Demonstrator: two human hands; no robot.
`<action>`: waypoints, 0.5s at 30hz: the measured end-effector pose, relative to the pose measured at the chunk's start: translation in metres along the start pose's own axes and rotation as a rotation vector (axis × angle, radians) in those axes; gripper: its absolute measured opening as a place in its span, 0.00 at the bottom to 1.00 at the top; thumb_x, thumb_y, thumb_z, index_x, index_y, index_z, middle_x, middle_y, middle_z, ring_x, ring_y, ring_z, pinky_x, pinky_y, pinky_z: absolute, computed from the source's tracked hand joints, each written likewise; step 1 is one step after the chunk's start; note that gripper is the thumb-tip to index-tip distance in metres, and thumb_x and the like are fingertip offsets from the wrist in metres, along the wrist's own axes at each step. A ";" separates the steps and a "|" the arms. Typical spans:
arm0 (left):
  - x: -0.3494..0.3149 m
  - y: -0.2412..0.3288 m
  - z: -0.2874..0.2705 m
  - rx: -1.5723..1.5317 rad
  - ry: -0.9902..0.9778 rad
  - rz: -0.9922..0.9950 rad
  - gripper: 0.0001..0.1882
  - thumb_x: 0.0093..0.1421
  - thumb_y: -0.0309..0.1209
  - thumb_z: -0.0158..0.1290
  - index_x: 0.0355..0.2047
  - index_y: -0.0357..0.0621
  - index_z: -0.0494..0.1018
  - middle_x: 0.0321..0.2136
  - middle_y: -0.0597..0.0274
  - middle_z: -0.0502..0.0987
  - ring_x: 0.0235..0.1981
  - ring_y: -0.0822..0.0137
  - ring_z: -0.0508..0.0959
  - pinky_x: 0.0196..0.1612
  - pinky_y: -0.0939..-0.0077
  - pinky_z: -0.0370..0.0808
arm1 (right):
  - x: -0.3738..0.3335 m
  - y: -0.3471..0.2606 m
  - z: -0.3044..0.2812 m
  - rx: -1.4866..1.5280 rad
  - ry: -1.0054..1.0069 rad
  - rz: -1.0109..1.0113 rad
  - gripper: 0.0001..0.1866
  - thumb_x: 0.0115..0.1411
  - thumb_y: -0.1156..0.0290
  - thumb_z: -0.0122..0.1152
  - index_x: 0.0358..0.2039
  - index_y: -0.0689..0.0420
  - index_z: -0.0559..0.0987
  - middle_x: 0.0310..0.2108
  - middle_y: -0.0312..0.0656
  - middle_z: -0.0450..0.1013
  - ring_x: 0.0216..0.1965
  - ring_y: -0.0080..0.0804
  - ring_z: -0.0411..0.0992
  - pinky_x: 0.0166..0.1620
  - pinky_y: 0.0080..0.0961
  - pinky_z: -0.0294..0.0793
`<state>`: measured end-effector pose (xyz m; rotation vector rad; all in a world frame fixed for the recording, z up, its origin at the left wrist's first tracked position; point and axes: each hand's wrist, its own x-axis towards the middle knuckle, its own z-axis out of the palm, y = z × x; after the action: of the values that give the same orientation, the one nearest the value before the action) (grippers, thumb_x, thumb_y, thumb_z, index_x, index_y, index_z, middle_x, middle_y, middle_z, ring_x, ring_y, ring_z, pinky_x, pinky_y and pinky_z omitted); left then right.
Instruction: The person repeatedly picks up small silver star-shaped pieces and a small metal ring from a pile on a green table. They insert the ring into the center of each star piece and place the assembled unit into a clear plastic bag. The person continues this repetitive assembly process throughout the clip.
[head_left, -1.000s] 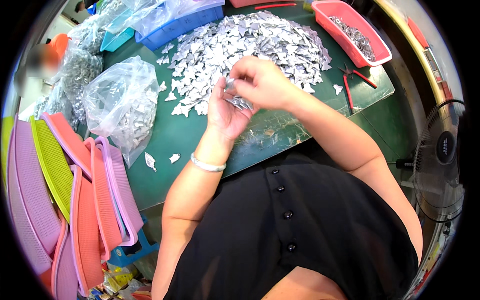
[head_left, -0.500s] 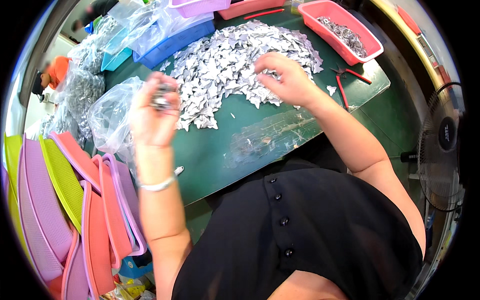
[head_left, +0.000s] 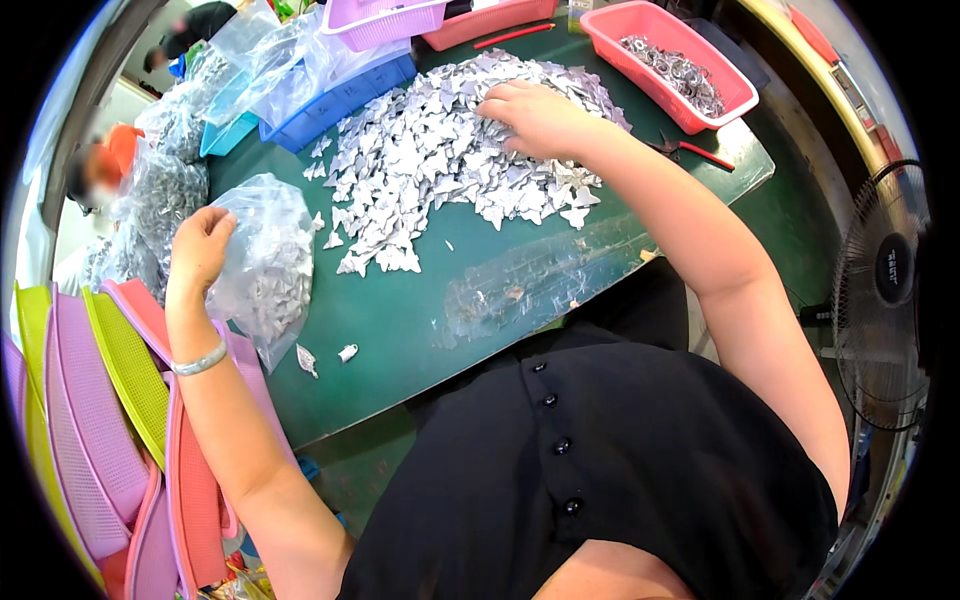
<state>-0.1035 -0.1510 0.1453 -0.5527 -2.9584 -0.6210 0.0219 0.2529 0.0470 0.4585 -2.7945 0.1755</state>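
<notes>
A big heap of flat silvery butterfly-like metal pieces [head_left: 400, 180] spreads over the green table [head_left: 390, 350]. My right hand [head_left: 540, 120] lies over the heap's upper right part, palm down, fingers loosely stretched and apart; whether any piece is under them is hidden. Left of the heap, a clear plastic bag [head_left: 262, 240] stands with similar pieces inside its lower part. My left hand [head_left: 203, 243] pinches the bag's upper left edge between thumb and fingers. Close by the bag on the table lie a leaf-shaped metal piece [head_left: 306, 361] and a small silvery piece [head_left: 348, 353].
A pink basket [head_left: 735, 105] of metal rings stands at the far right, with red-handled pliers [head_left: 705, 155] nearby. Blue basket [head_left: 345, 108] and full clear bags [head_left: 165, 190] sit at the far left. Stacked coloured baskets [head_left: 100, 430] crowd the near left; a fan [head_left: 885, 290] stands right.
My left hand has moved left and down from beside the heap to the bag; the pieces it held are gone from it. The bag looks fuller. My right hand has shifted left and up slightly.
</notes>
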 end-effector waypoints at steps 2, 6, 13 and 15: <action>-0.004 0.016 0.001 -0.074 0.141 0.031 0.13 0.53 0.32 0.51 0.35 0.35 0.72 0.26 0.59 0.75 0.29 0.71 0.73 0.34 0.77 0.69 | 0.013 0.005 0.003 -0.049 -0.126 0.003 0.25 0.42 0.73 0.62 0.44 0.57 0.69 0.41 0.43 0.66 0.46 0.41 0.64 0.48 0.32 0.65; -0.027 0.055 0.014 -0.238 0.350 0.239 0.11 0.53 0.30 0.52 0.34 0.36 0.73 0.28 0.61 0.74 0.29 0.73 0.73 0.34 0.80 0.70 | 0.024 0.015 -0.001 -0.123 -0.273 -0.087 0.22 0.42 0.74 0.61 0.41 0.58 0.69 0.38 0.40 0.65 0.42 0.40 0.66 0.43 0.32 0.68; -0.067 0.120 0.093 -0.378 0.284 0.599 0.05 0.48 0.25 0.54 0.27 0.39 0.73 0.26 0.58 0.74 0.27 0.66 0.73 0.28 0.79 0.70 | 0.021 0.014 0.013 -0.193 -0.128 -0.224 0.15 0.42 0.75 0.54 0.34 0.58 0.69 0.35 0.40 0.66 0.38 0.38 0.67 0.39 0.31 0.70; -0.069 0.127 0.121 -0.482 0.135 0.564 0.05 0.48 0.26 0.54 0.27 0.39 0.73 0.25 0.59 0.73 0.25 0.67 0.73 0.27 0.79 0.69 | 0.021 0.018 0.018 -0.168 -0.099 -0.250 0.14 0.43 0.74 0.54 0.34 0.57 0.69 0.34 0.40 0.66 0.38 0.38 0.67 0.38 0.31 0.70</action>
<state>0.0073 -0.0164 0.0726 -1.2554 -2.3399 -1.2251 -0.0083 0.2608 0.0357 0.7859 -2.7836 -0.1395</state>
